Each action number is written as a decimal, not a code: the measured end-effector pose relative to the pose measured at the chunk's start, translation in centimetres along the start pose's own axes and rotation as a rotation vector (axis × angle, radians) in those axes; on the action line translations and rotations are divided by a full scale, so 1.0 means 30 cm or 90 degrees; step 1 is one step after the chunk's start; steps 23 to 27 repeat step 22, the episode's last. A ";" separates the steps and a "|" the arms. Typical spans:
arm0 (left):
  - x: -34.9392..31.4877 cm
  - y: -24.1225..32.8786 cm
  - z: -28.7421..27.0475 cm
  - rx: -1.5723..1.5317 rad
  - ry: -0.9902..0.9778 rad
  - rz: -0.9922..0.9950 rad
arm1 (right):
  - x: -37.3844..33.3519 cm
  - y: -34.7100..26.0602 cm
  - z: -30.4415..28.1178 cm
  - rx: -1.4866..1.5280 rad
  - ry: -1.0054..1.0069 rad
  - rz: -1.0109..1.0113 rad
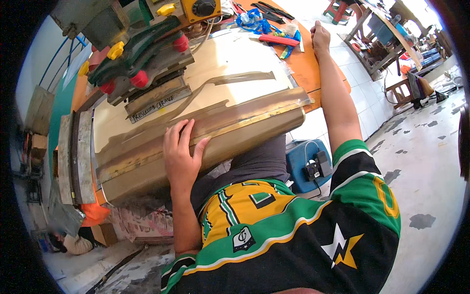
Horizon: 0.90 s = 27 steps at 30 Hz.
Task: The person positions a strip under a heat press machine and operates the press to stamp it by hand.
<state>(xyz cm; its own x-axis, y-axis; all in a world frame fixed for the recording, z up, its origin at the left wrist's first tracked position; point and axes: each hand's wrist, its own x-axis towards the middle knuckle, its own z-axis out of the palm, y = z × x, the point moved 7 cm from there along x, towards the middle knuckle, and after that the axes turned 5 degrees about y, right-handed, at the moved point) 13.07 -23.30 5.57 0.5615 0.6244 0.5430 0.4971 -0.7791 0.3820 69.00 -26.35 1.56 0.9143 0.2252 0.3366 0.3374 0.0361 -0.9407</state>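
Observation:
My left hand (183, 149) lies on a long brown padded roll (245, 128) along the near edge of the worktop. Its fingers are stretched out and the thumb is apart; nothing is in its grasp. Clear film and a yellowish strip (215, 131) run along this edge. Out past the far right side of the orange table (308, 66), my right hand (320, 38) is closed, its arm stretched forward. Whatever its fingers hold, if anything, is hidden. Above the pale board (230, 61) stands a green machine (142, 54) with red and yellow knobs.
Under the machine sits a metal bar (159, 100) with handwriting. A yellow box with a black dial (203, 7) stands behind. Blue plastic wrapping (254, 20) and a red strip (279, 39) lie at the back. A blue container (298, 171) with plugs on it stands by my leg.

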 end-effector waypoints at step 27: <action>-0.003 0.002 -0.003 0.035 -0.012 -0.002 | 0.002 0.000 0.005 0.009 0.013 -0.024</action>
